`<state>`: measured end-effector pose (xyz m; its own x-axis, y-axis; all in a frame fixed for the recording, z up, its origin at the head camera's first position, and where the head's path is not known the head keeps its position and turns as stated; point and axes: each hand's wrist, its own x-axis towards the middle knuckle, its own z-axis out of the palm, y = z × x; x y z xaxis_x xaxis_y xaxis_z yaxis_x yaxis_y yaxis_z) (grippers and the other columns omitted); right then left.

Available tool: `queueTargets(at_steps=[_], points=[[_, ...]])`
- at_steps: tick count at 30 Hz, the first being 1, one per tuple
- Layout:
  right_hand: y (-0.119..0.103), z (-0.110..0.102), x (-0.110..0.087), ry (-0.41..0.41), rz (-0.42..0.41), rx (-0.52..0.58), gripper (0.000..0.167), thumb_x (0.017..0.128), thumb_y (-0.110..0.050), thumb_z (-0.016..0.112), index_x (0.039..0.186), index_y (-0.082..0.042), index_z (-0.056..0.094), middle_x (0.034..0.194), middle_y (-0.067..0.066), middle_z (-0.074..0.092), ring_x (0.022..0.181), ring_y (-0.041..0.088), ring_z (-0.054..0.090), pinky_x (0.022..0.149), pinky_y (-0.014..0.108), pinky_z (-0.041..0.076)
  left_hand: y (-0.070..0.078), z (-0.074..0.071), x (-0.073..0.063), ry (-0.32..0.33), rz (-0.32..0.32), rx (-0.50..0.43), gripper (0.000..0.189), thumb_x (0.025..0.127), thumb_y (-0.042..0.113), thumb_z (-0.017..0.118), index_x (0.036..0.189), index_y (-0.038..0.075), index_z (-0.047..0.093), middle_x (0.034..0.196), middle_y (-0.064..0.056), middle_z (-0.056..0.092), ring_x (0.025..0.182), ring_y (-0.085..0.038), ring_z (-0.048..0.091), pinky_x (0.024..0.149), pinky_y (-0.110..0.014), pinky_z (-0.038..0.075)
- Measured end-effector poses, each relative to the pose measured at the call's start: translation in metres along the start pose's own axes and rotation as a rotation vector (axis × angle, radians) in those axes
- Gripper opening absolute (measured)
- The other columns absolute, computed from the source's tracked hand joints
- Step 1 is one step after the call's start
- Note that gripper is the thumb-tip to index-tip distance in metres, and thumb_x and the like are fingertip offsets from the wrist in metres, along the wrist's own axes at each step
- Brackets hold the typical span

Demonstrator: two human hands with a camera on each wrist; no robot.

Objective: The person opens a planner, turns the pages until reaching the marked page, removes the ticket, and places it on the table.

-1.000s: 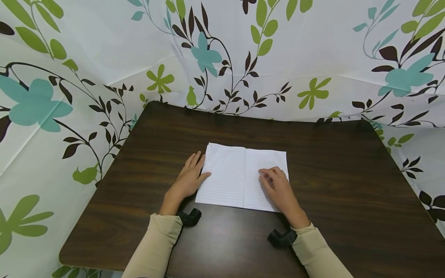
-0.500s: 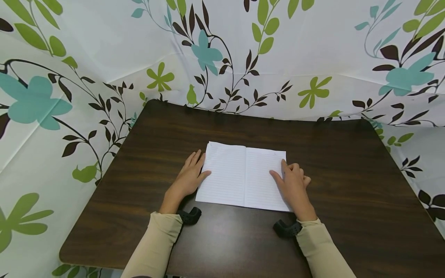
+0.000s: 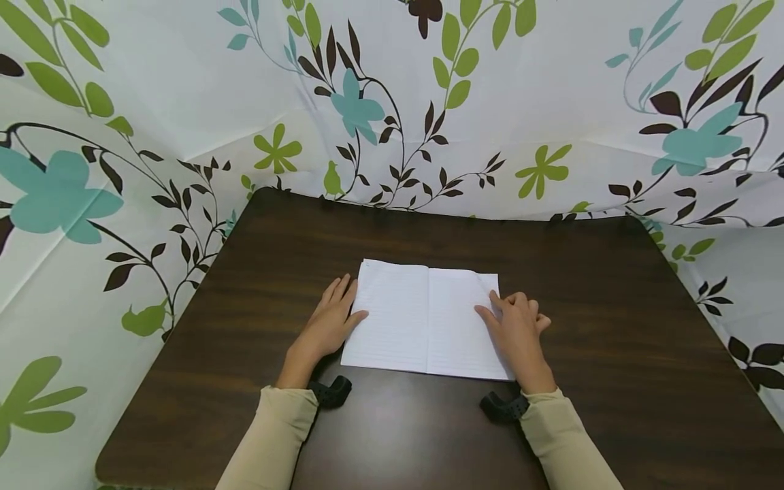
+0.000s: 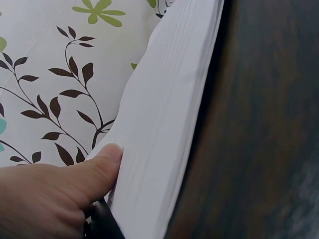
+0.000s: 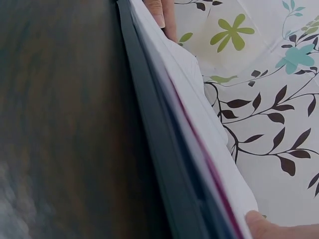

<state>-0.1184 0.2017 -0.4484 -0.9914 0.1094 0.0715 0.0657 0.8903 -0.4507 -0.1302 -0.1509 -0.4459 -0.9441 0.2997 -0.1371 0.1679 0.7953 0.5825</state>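
Note:
An open notebook with white ruled pages lies on a dark wooden table. My left hand rests along its left edge, fingers extended, with the thumb on the page margin. In the left wrist view the left thumb lies against the paper. My right hand is at the right edge, where thumb and forefinger pinch the page side and the other fingers are curled. Near the top right corner, the paper bulges slightly. The right wrist view shows the right thumb at the page and a dark cover beneath.
The dark wooden table extends around the notebook. Behind it hangs a white curtain printed with leaves and flowers. Black wrist devices sit below both hands, the left device and the right device.
My right hand moved from over the right page to its outer edge, and the paper near the top corner now bulges. The left hand stays put. The head view shifts slightly.

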Motion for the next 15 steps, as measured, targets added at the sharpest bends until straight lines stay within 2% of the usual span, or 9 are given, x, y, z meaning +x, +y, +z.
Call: queueTargets(at_steps=[5,9,12,15], points=[[0.0008,0.0035,-0.0047,0.048,-0.009,0.045,0.046,0.100,-0.030,0.071,0.139,-0.006,0.065,0.117,0.023,0.055,0.106,0.039,0.043,0.087,0.060,0.016,-0.0028,0.0033,-0.0024,0.022,0.018,-0.002,0.074,0.111,0.036,0.051,0.167,0.003,0.016,0.176,-0.020,0.005,0.163,-0.041,0.000,0.129,-0.063,0.016],[0.0013,0.0046,-0.0072,0.101,-0.040,0.064,0.036,0.099,-0.021,0.073,0.131,-0.005,0.072,0.103,0.020,0.063,0.095,0.037,0.054,0.084,0.057,0.019,-0.0033,0.0041,-0.0022,0.021,0.022,-0.004,0.073,0.111,0.035,0.050,0.166,0.002,0.016,0.176,-0.020,0.005,0.163,-0.041,0.000,0.129,-0.062,0.016],[0.0012,0.0035,-0.0066,0.107,-0.054,0.061,0.038,0.099,-0.021,0.073,0.133,-0.003,0.071,0.090,0.017,0.063,0.084,0.034,0.057,0.080,0.053,0.019,-0.0033,0.0040,-0.0017,0.021,0.019,-0.005,0.073,0.111,0.035,0.050,0.166,0.002,0.016,0.176,-0.020,0.006,0.163,-0.041,0.000,0.129,-0.062,0.015],[0.0008,0.0003,-0.0039,0.085,-0.040,0.072,0.047,0.100,-0.023,0.071,0.140,0.000,0.063,0.086,0.014,0.058,0.078,0.030,0.052,0.078,0.050,0.017,-0.0026,0.0027,-0.0010,0.025,0.017,0.000,0.074,0.111,0.036,0.050,0.166,0.003,0.016,0.176,-0.020,0.005,0.164,-0.041,0.000,0.129,-0.062,0.015]])
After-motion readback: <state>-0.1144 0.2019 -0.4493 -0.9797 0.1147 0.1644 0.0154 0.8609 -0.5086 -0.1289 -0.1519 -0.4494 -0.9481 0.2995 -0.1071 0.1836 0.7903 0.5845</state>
